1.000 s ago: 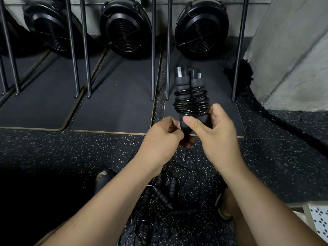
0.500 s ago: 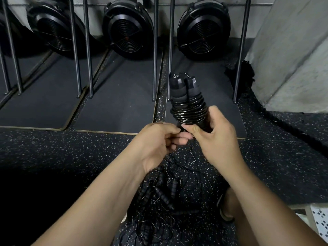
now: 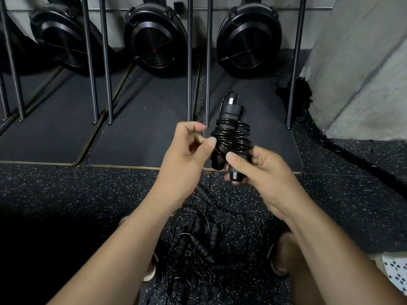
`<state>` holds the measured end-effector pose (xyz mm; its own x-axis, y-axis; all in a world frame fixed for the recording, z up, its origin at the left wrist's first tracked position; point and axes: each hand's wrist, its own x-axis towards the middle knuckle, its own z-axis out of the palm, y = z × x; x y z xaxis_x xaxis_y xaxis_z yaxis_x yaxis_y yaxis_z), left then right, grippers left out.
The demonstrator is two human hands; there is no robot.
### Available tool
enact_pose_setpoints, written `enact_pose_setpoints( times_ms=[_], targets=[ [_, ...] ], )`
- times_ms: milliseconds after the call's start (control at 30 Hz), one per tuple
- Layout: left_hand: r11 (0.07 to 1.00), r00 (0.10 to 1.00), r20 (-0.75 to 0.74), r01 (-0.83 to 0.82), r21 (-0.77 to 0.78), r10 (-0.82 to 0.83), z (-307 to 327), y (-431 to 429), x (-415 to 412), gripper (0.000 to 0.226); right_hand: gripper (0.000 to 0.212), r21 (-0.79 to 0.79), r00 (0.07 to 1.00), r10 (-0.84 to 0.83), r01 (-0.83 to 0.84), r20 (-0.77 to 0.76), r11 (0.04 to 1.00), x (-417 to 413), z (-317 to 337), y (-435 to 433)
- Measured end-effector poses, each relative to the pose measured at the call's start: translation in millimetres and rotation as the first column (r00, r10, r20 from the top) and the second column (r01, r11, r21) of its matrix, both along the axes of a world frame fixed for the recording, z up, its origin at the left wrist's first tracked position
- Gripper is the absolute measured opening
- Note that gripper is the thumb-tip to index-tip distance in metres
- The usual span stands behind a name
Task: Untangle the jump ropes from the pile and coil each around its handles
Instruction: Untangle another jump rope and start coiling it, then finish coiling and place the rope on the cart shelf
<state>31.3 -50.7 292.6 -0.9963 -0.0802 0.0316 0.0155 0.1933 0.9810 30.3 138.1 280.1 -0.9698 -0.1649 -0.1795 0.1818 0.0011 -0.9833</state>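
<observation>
- Coiled jump rope: held in the air above the floor. Its paired handles are tilted up and away, and glossy cable is wound in close turns around their middle.
- Right hand: closed around the lower ends of the handles, with the thumb laid across the front just below the turns.
- Left hand: placed just beside the coil on its left, fingers loosely curled, thumb tip close to the lowest turns. No cable is seen between the fingers.
- Pile: further ropes are left tangled on the floor beneath the forearms, foam grips and thin cable crossing one another.
- Step in hand, as judged: the cable end is being secured so that the winding is finished.
- Good practice: the handles should be kept pressed together so that the turns are not slackened. The loose end is best tucked under a turn near the grip. The turns should not be dragged toward the handle ends, where they could slide off.
- Progress, as judged: one rope is nearly done and the pile is not yet sorted.
</observation>
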Motion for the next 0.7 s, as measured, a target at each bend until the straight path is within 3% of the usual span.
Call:
enact_pose_setpoints(
  times_ms=[67, 167, 300, 467, 567, 700],
  targets=[
    [0.995, 0.997, 0.067, 0.02, 0.099, -0.027, -1, 3, 0, 0.029, 0.039, -0.048, 1.0, 0.012, -0.013, -0.01, 0.999, 0, 3, 1],
    [0.951, 0.985, 0.146, 0.047, 0.307, -0.095, -3, 10, 5, 0.033, 0.047, 0.172, 0.996, 0.035, -0.021, -0.083, 0.985, -1, 6, 1],
    [0.98, 0.985, 0.162, 0.031, 0.198, -0.064, -4, 20, 8, 0.03, 0.065, 0.409, 0.99, 0.002, 0.058, -0.143, 0.911, 1, 4, 1],
    [0.984, 0.987, 0.156, 0.011, 0.177, -0.039, 3, 40, 15, 0.036, 0.056, 0.295, 0.944, -0.196, 0.273, -0.265, 0.915, 13, 12, 2],
    [0.983, 0.988, 0.154, -0.024, 0.182, -0.004, 7, 51, 23, 0.035, 0.05, 0.31, 0.889, -0.271, 0.393, -0.369, 0.866, 23, 15, -1],
    [0.981, 0.982, 0.186, -0.066, 0.18, 0.032, 13, 51, 42, 0.032, 0.054, 0.229, 0.882, -0.306, 0.401, -0.358, 0.887, 40, 28, 7]
  ],
)
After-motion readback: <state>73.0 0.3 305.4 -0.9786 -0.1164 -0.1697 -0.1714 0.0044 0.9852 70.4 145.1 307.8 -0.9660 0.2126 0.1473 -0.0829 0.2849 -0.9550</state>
